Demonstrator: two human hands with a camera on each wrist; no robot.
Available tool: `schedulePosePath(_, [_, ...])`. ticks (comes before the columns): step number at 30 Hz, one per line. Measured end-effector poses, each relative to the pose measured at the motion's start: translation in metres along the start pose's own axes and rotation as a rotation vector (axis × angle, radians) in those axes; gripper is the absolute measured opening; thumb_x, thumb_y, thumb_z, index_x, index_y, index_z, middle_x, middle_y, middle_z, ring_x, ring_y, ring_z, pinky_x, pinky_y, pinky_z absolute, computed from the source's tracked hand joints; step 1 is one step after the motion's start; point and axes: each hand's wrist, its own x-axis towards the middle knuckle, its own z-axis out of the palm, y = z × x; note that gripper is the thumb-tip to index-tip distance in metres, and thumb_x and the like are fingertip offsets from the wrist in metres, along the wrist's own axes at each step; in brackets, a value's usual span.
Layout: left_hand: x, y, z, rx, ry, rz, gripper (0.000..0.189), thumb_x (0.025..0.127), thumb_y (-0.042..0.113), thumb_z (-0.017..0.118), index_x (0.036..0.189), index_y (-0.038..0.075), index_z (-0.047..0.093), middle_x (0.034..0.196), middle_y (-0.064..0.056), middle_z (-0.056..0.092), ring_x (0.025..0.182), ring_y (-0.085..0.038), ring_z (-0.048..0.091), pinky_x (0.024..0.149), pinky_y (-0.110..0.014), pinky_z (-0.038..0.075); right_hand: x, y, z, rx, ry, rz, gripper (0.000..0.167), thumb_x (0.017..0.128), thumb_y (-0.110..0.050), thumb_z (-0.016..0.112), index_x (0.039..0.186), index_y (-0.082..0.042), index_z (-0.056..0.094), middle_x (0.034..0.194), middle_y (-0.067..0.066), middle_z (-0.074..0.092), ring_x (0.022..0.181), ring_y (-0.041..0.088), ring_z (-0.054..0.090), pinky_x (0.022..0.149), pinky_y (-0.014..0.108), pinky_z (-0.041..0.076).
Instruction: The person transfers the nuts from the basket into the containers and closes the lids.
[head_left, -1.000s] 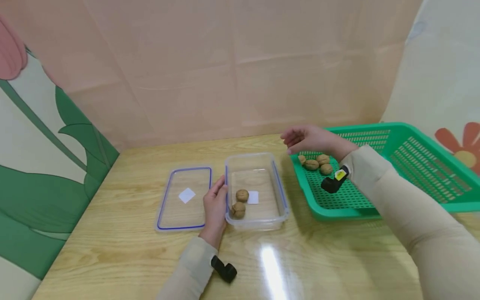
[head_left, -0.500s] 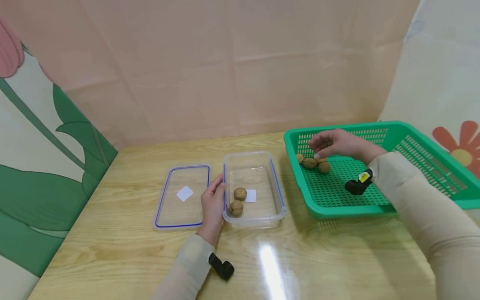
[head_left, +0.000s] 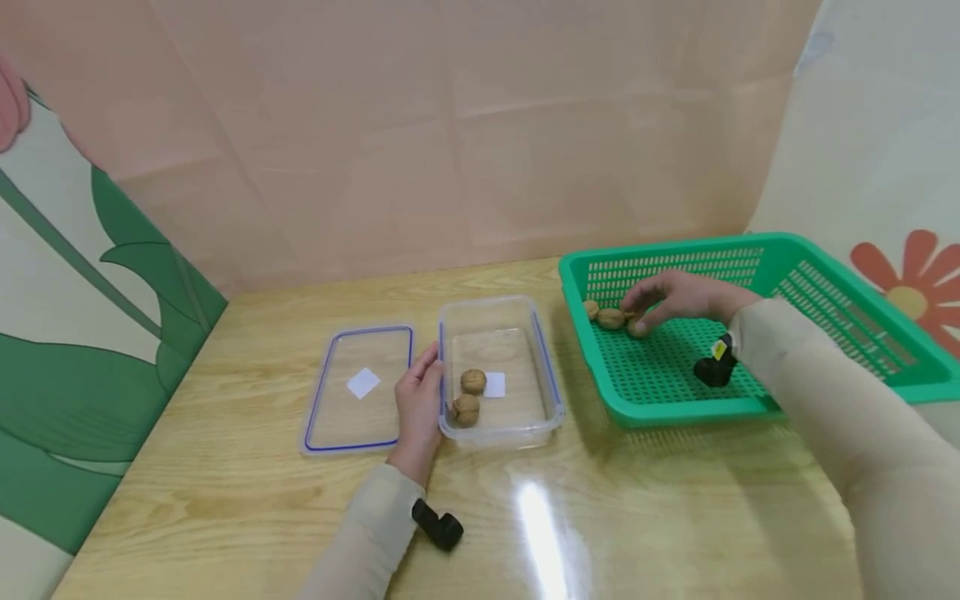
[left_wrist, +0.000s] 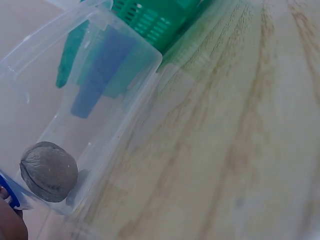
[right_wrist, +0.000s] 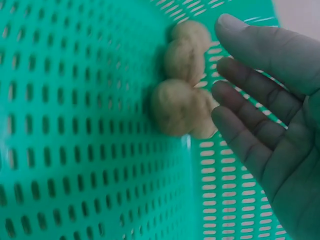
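Note:
My left hand (head_left: 418, 404) lies along the left wall of a clear plastic food container (head_left: 498, 433) with a blue-lined rim, its fingers fairly straight. Inside, near that wall, sit brown walnuts (head_left: 473, 382); one walnut (left_wrist: 49, 171) shows through the plastic in the left wrist view. My right hand (head_left: 678, 297) is down in a green plastic basket (head_left: 626, 414), over walnuts (head_left: 611, 318) grouped at its left side. In the right wrist view the right hand (right_wrist: 280, 110) has its fingers spread, fingertips close beside the walnuts (right_wrist: 172, 107); whether they touch is unclear.
The container's clear lid (head_left: 360, 421) with a blue seal lies flat on the wooden table (head_left: 247, 500), left of the left hand. White paper squares mark the lid and the container. A pinkish cloth (head_left: 337, 167) hangs behind the table.
My right hand has moved right from the basket's left rim and down into the basket, to the walnuts. The left hand has stayed at the container.

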Motion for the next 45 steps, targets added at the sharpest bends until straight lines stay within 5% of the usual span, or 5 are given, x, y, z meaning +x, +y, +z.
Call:
schedulePosePath(22, [-0.002,0.000,-0.004,-0.020,-0.006,-0.014,0.035,0.089,0.005,0.053,0.124,0.002,0.057,0.132,-0.011,0.053,0.129,-0.022,0.042,0.107,-0.032,0.037,0.007,0.016,0.004,-0.042,-0.031,-0.005,0.039,0.073,0.000,0.073,0.110,0.007,0.061,0.118,0.025,0.058,0.108,0.036,0.055,0.086,0.037,0.053])
schedulePosePath(30, [-0.002,0.000,-0.004,-0.024,-0.002,-0.038,0.036,0.088,0.006,0.054,0.124,0.004,0.058,0.132,-0.008,0.054,0.128,-0.019,0.043,0.106,-0.029,0.038,0.006,0.018,0.007,-0.189,-0.093,0.031,0.040,0.074,-0.004,0.073,0.113,0.000,0.063,0.112,0.017,0.063,0.101,0.030,0.058,0.081,0.040,0.053])
schedulePosePath(45, [-0.003,-0.001,-0.004,-0.020,0.002,-0.018,0.035,0.088,0.005,0.053,0.123,0.002,0.057,0.132,-0.012,0.054,0.129,-0.023,0.042,0.106,-0.032,0.038,0.008,0.018,0.007,-0.172,-0.091,0.048,0.045,0.074,-0.009,0.074,0.116,-0.001,0.062,0.119,0.020,0.059,0.105,0.032,0.056,0.083,0.041,0.053])
